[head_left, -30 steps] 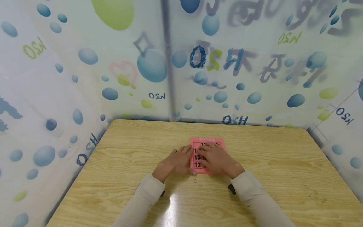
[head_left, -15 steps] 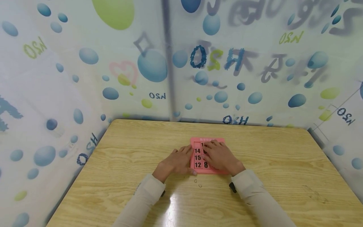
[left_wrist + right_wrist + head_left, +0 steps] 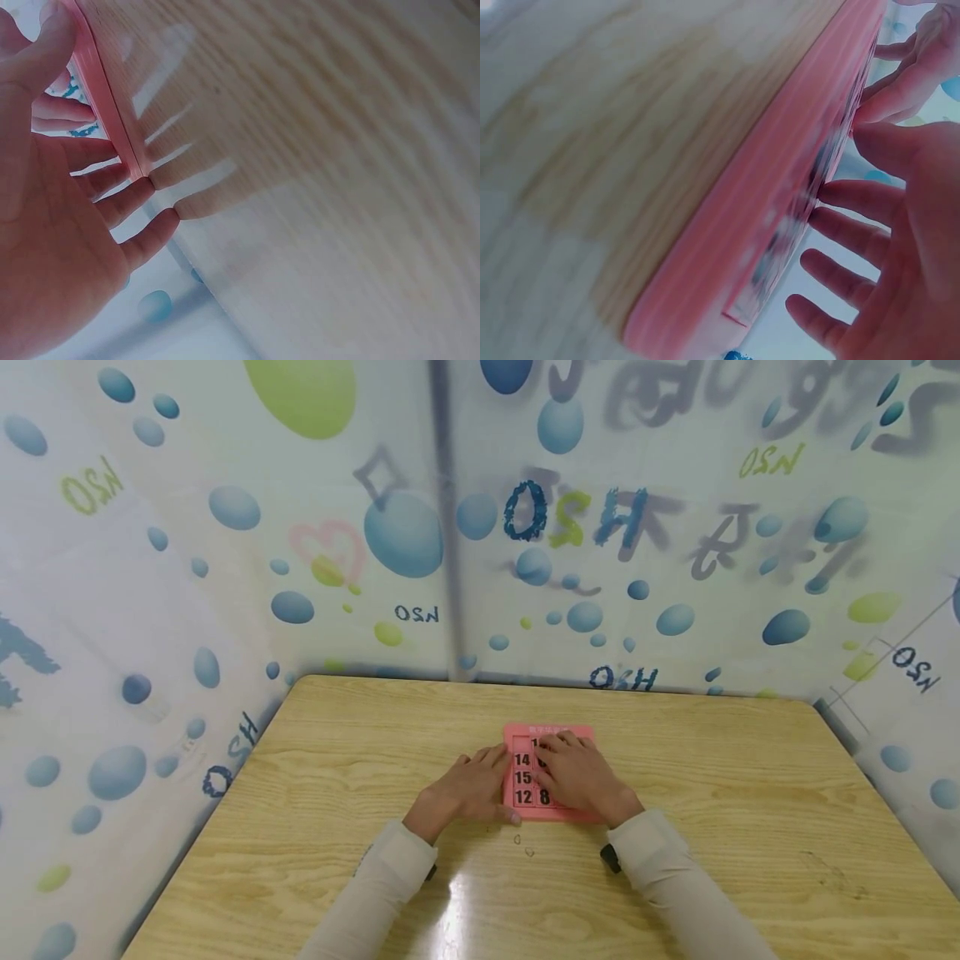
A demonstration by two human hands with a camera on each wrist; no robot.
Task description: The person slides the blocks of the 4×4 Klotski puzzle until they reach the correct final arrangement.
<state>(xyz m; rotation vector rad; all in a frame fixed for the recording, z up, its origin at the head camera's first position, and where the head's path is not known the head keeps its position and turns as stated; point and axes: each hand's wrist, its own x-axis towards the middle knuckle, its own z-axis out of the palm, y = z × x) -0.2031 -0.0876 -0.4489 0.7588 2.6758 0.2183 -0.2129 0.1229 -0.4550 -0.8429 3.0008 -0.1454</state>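
Note:
A pink sliding number puzzle (image 3: pixel 553 815) lies flat on the table, with black numbers on its tiles. Its top left cell shows no tile; below it run 14, 15 and 12, with 8 beside the 12. My left hand (image 3: pixel 471 787) rests along the puzzle's left side, thumb at the near left corner. In the left wrist view, the fingers (image 3: pixel 129 204) of that hand are loosely extended at the pink edge and the tabletop. Over the right part of the puzzle lies my right hand (image 3: pixel 581 778), hiding many tiles. Its fingertips (image 3: pixel 831 193) touch the tiles in the right wrist view.
The puzzle sits on a wood-grain table (image 3: pixel 360 735) with small marks near its front side. Behind and beside the table stand pale walls (image 3: pixel 337 635) printed with blue and green drops. Light glares on the table's near part.
My right hand has shifted slightly to the right over the puzzle, uncovering the 14 and 8 tiles. My left hand has stayed at the left edge.

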